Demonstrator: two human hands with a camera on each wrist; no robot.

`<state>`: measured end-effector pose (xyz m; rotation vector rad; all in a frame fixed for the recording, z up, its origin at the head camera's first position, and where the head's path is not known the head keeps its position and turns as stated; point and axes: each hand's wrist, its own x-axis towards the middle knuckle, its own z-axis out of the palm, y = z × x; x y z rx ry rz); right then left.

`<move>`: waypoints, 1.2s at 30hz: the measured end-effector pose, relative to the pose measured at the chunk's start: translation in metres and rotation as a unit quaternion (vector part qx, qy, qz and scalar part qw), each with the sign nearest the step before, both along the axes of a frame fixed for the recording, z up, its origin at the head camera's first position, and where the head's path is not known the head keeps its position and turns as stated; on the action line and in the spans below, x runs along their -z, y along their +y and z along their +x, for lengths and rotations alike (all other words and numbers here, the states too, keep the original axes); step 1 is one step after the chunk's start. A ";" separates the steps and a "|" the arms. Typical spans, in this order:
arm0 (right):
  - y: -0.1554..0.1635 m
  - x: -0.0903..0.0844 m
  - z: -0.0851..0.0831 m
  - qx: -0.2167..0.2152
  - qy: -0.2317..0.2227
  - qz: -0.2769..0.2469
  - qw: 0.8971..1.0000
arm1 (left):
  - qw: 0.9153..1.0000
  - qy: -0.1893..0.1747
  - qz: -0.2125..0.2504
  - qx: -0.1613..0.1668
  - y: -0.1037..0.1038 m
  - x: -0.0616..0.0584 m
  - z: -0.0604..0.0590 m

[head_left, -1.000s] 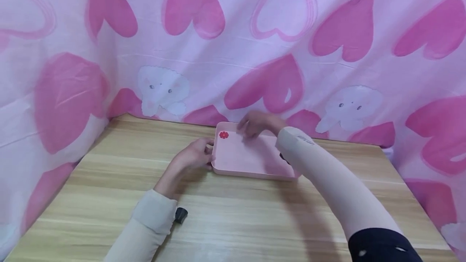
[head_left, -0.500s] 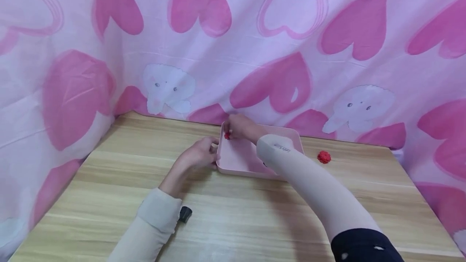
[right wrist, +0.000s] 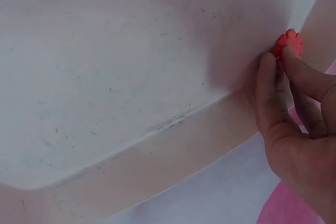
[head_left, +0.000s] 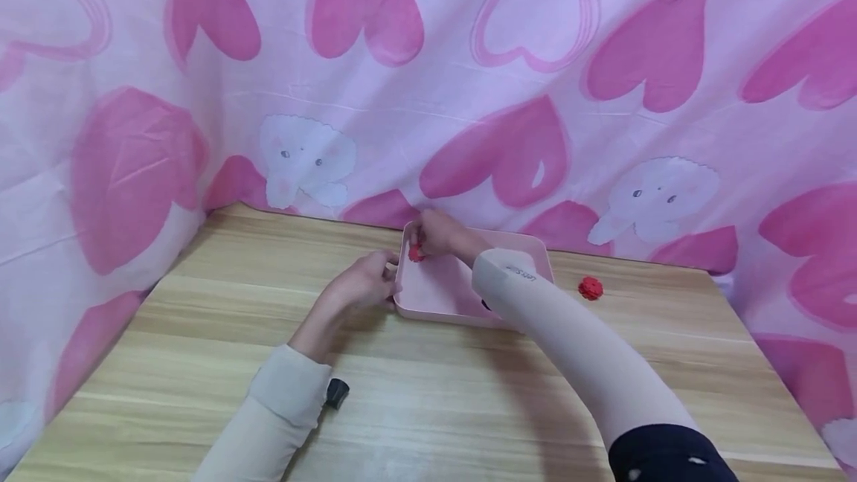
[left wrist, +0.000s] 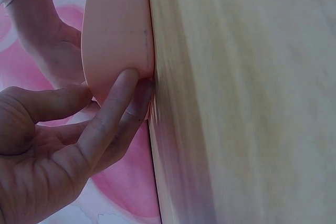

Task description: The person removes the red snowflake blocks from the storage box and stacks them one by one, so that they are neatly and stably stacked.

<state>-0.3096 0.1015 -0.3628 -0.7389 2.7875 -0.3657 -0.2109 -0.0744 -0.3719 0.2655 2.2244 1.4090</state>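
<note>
A shallow pink tray [head_left: 512, 245] lies on the wooden table near the back curtain. My left hand [head_left: 364, 283] holds the tray's left rim; in the left wrist view its fingers [left wrist: 118, 106] press against the tray's outer wall [left wrist: 113, 30]. My right hand [head_left: 434, 233] reaches into the tray's far left corner and pinches a small red flower-shaped piece [head_left: 416, 252]. The right wrist view shows the fingertips [right wrist: 269, 80] on that red piece [right wrist: 290, 41] above the tray's floor [right wrist: 121, 77]. A second red piece [head_left: 591, 288] lies on the table right of the tray.
A pink curtain [head_left: 469, 80] with hearts hangs close behind and on both sides of the table [head_left: 435, 400]. A small black camera unit [head_left: 336, 393] sits at my left wrist. Bare wood runs from the tray to the front edge.
My right hand moved left across the tray to the red piece in the far left corner and pinched it. The arm's shift uncovered the second red piece. My left hand stayed on the rim.
</note>
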 end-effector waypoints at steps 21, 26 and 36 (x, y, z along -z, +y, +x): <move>-0.003 0.000 0.002 0.043 -0.026 -0.032 0.998 | 1.000 0.002 0.000 0.001 -0.002 0.001 -0.001; 0.001 -0.002 0.002 0.039 -0.024 -0.026 0.999 | 1.000 0.003 -0.008 0.002 0.000 0.000 -0.001; 0.023 -0.021 0.003 0.046 -0.027 0.007 0.999 | 1.000 0.014 -0.008 0.003 -0.001 0.001 0.001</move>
